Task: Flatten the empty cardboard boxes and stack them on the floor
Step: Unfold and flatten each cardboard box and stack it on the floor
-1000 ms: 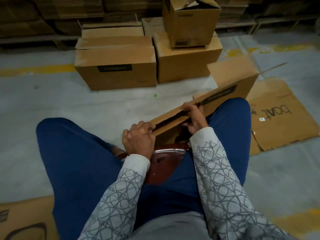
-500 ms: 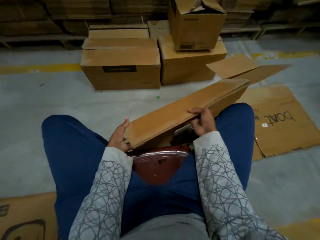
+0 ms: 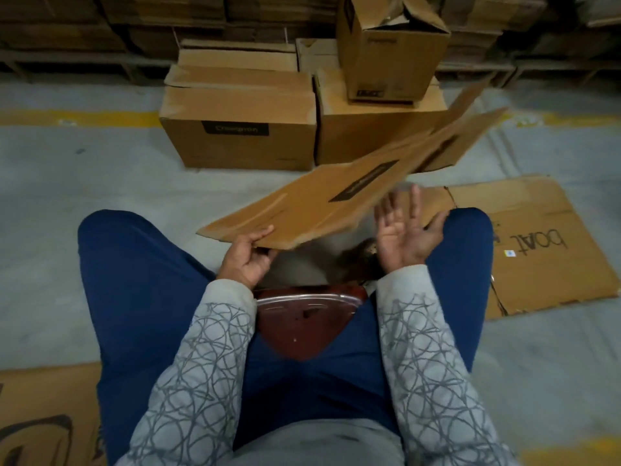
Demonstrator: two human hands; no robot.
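Observation:
A flattened brown cardboard box (image 3: 322,200) with a black label slants in the air over my knees, its flaps reaching up to the right. My left hand (image 3: 247,260) pinches its near left corner, thumb on top. My right hand (image 3: 405,230) is palm up with fingers spread just under the box's right side, holding nothing. A flattened box marked "boat" (image 3: 551,250) lies on the floor to the right. Three standing boxes sit ahead: a wide one (image 3: 238,129), one beside it (image 3: 376,136), and an open one (image 3: 386,52) on top.
I sit on a dark red stool (image 3: 309,317), blue-trousered legs spread. Another flattened sheet (image 3: 43,415) lies at the lower left. Grey concrete floor (image 3: 84,183) with a yellow line stretches ahead. Stacks of cardboard on pallets (image 3: 117,25) line the back.
The box has gone from partly folded to flat and swung up to the right. My right hand has let go and opened; my left hand has shifted to the near corner.

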